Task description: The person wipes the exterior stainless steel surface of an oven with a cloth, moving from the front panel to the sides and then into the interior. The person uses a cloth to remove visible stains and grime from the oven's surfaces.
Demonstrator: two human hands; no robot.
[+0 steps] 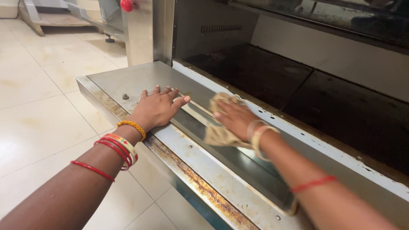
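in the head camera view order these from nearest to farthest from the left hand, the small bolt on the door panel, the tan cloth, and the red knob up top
1. Small bolt: just to the outer side of the left hand, on the open oven door.
2. Tan cloth: to the inner side, under the right hand.
3. Red knob: far up, at the top edge.

The bolt and the cloth are close to call.

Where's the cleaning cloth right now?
In the head view, the tan cloth lies under the right hand, pressed flat on the open oven door, just right of the left hand.
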